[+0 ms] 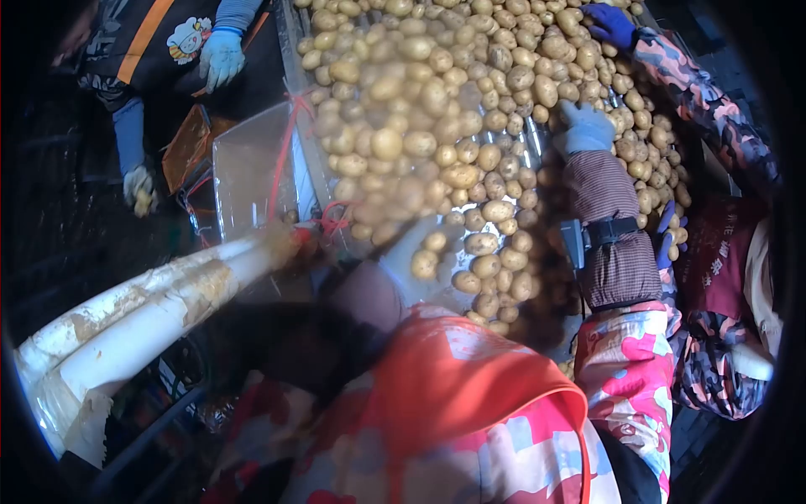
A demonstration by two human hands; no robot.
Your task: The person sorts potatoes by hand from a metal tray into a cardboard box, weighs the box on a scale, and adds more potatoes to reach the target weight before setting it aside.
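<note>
Many loose potatoes (460, 175) cover a sloping conveyor-like surface in front of me, over bare metal rollers (532, 139) in the middle. My left hand (403, 258), in a pale grey glove, lies low on the near left side of the potatoes. Its fingers look apart, with a couple of potatoes (425, 265) against the palm; blur hides the fingertips. My right hand (588, 128), in a light blue glove, reaches farther out and rests among potatoes on the right, fingers spread. A dark device is strapped to my right forearm.
White taped pipes (159, 307) slant up from lower left beside a clear panel (252, 172) tied with red string. Across at left stands a co-worker with gloved hands (222, 59). At right, another person's purple-gloved hand (611, 25) touches potatoes; a second purple glove (670, 228) is lower.
</note>
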